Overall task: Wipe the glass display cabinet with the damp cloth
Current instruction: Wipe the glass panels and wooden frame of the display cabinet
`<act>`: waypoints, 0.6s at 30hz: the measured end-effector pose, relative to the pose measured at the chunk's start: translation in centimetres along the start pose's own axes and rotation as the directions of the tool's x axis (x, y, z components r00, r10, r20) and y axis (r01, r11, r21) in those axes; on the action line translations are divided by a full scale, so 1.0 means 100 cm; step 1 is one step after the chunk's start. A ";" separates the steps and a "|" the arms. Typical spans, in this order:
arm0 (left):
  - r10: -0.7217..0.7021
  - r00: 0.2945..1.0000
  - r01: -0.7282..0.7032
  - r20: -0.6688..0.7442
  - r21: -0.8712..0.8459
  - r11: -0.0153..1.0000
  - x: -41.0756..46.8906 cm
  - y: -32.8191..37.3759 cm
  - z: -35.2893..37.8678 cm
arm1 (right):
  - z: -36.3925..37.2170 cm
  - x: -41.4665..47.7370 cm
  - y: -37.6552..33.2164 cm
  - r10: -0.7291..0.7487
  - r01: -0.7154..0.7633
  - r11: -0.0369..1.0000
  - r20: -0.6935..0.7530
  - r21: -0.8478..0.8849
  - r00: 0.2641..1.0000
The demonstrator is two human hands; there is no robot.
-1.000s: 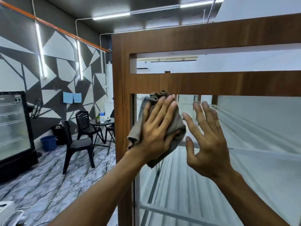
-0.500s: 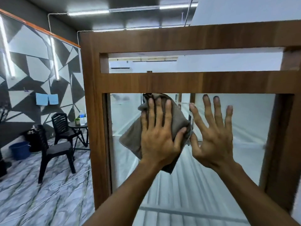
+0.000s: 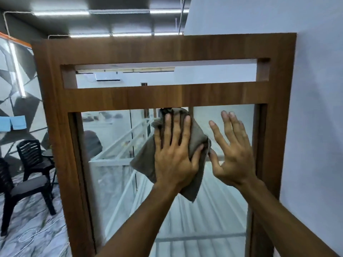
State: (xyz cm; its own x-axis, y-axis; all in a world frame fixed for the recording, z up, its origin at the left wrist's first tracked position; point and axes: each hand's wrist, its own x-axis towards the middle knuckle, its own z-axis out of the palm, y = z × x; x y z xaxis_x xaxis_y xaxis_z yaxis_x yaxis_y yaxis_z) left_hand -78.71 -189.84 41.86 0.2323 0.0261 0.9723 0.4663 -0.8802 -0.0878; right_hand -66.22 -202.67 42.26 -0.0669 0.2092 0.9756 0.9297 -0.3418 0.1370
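Observation:
A tall glass display cabinet with a brown wooden frame [image 3: 55,127] fills the view. Its glass pane [image 3: 115,182] shows white shelves and reflections. My left hand [image 3: 174,154] presses a grey-brown cloth [image 3: 196,140] flat against the upper part of the glass, just under the frame's crossbar, fingers straight and spread, thumb over the cloth's right edge. My right hand [image 3: 233,151] lies flat on the glass beside the cloth, fingers straight and pointing up, thumb next to the cloth's edge.
A white wall [image 3: 315,127] stands against the cabinet's right side. Left of the cabinet are black plastic chairs [image 3: 26,182], a small round table, a white cable on the marble-patterned floor [image 3: 37,238], and a patterned grey wall.
My left hand has carried the cloth to the right along the top of the glass. My right hand has stayed flat just right of it. The view has turned right, showing the cabinet's full width.

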 end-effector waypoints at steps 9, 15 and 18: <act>-0.300 0.953 0.301 -0.036 0.036 0.953 0.019 0.043 0.006 | -0.009 -0.005 0.022 0.109 -0.095 0.950 0.031 -0.298 0.994; 0.053 0.998 -0.053 0.019 -0.012 0.999 0.007 0.021 0.008 | -0.022 -0.010 0.032 0.129 -0.133 0.970 -0.032 -0.204 0.991; -0.137 0.990 0.138 -0.031 0.018 0.990 0.008 0.028 0.007 | -0.034 -0.015 0.050 0.208 -0.221 0.948 -0.079 -0.229 0.975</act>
State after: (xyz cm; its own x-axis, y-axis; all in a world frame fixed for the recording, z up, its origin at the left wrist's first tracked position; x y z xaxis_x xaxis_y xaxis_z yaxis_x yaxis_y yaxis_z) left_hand -76.67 -191.95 42.29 0.1391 0.1318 0.9815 0.5093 -0.8595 0.0432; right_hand -62.69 -207.80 42.11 0.0998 0.0605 0.9932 0.8132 -0.5802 -0.0464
